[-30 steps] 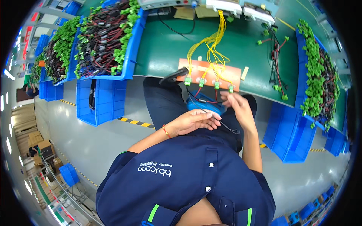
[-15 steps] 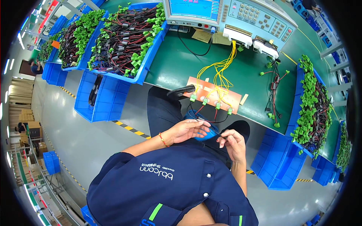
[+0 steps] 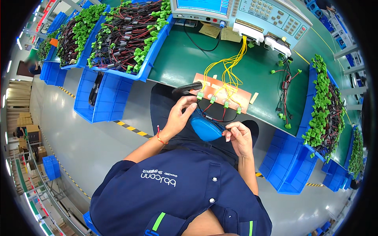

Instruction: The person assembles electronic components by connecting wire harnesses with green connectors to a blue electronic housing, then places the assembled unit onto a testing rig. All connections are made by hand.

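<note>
A wiring harness (image 3: pixel 208 117) with red and black wires hangs below an orange-pink fixture board (image 3: pixel 246 101). Its green connectors (image 3: pixel 226 104) sit along the board's near edge. My left hand (image 3: pixel 179 118) is raised beside the leftmost connector, just under a black handle (image 3: pixel 187 88); its fingers are bent, with thumb and forefinger apart and nothing visible between them. Lower right, my right hand (image 3: pixel 240 139) has thumb and fingertips pinched at a thin dark wire of the harness. The fingertips partly hide that wire's end.
Yellow wires (image 3: pixel 232 65) run from the board up to a tester (image 3: pixel 271 19). Blue bins full of harnesses stand left (image 3: pixel 145 59) and right (image 3: pixel 305 114). A loose harness (image 3: pixel 285 88) lies on the green table (image 3: pixel 173 59). A blue rounded object (image 3: pixel 206 128) is below the board.
My left hand has let go of the dark wire and moved up and left to the leftmost connector. My right hand has shifted slightly up, staying at the wire.
</note>
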{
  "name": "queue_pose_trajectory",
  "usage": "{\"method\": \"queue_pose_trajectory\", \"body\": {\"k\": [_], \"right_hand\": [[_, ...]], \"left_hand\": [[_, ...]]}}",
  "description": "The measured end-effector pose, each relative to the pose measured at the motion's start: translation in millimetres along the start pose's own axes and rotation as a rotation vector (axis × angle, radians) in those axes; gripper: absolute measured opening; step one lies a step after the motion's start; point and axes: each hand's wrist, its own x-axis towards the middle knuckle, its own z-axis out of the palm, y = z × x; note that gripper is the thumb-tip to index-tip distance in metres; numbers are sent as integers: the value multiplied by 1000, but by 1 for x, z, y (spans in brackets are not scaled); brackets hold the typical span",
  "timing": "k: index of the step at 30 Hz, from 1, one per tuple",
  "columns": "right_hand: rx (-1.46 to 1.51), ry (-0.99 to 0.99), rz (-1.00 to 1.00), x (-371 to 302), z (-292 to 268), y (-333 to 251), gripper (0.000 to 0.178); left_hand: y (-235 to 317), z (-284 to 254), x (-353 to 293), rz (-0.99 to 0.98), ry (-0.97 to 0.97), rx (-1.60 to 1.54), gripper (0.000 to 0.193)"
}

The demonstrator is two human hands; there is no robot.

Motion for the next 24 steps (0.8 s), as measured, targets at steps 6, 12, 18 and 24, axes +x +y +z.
{"method": "queue_pose_trajectory", "body": {"k": [6,12,18,24], "right_hand": [[-647,222,-69,-3,-3,-1,20],[-275,162,-49,23,27,8,25],[-118,34,157,16,15,5,28],[-1098,-302,91,-20,7,-64,25]], "left_hand": [[5,19,11,-315,-242,-443,31],[12,27,12,-485,-376,-646,30],[18,20,-10,-589,-520,-683,30],[17,13,-32,-653,-750,-611,28]]}}
